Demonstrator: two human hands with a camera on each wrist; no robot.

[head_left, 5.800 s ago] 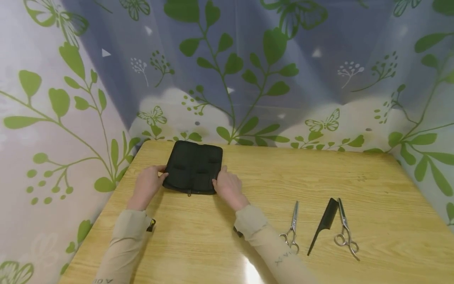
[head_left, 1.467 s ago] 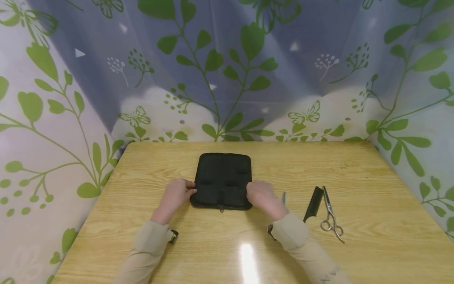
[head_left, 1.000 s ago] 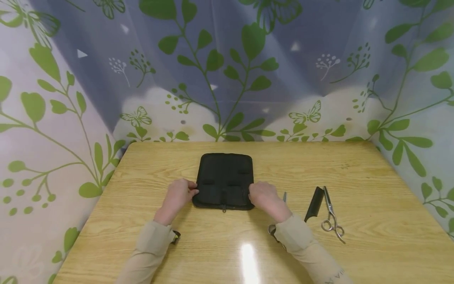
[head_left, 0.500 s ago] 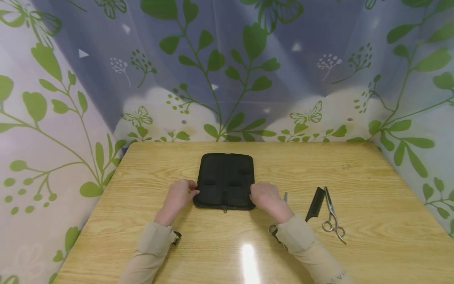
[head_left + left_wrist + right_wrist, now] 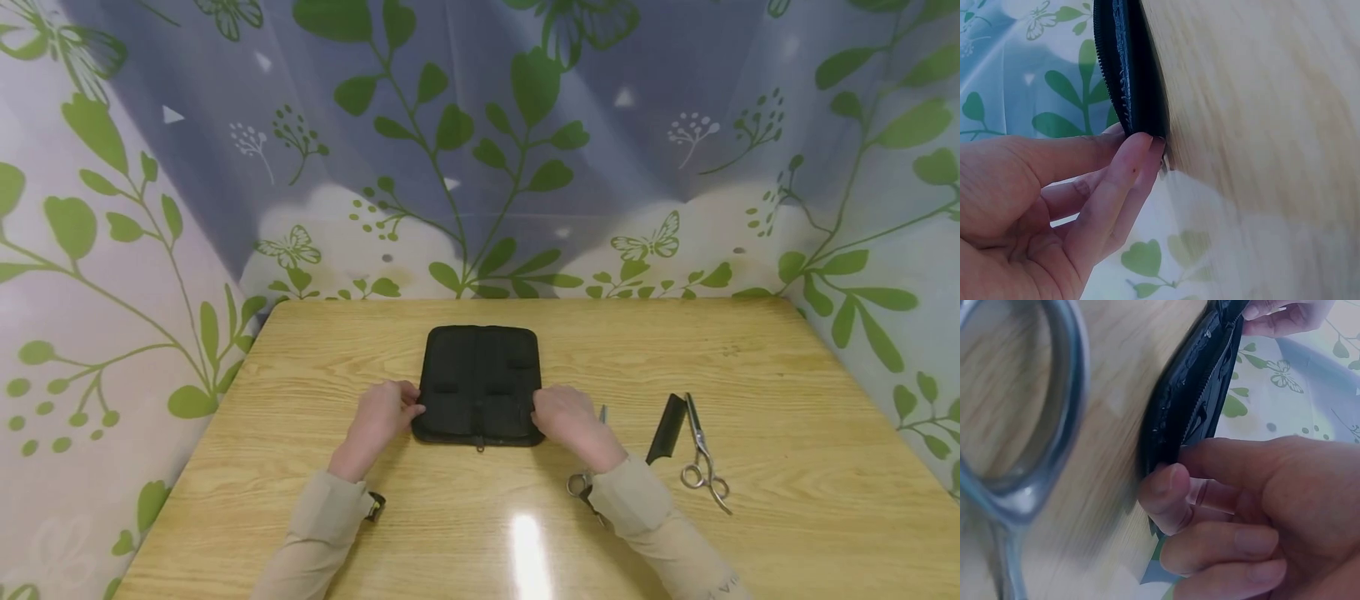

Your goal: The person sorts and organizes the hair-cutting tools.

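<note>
A black zip case (image 5: 478, 385) is gripped at its two near corners, lying flat on the tabletop (image 5: 787, 467). The left hand (image 5: 378, 417) is closed on the case's left edge, fingertips (image 5: 1141, 147) pressed against the zipper side with the thumb behind, as shown in the left wrist view. The right hand (image 5: 566, 414) pinches the right edge, the thumb (image 5: 1169, 487) set against the zipper (image 5: 1200, 381) and the fingers curled beneath, as seen in the right wrist view. Just beside the right wrist a pair of scissors (image 5: 583, 475) is partly hidden by the beige sleeve (image 5: 645, 517), its ring handle (image 5: 1035, 425) looming close to that wrist's camera. Farther to the right of the right hand a black comb (image 5: 666, 429) and a second pair of scissors (image 5: 703, 458) are laid side by side. Beyond both hands, a leaf-and-butterfly curtain (image 5: 480, 150) is hung around the tabletop
</note>
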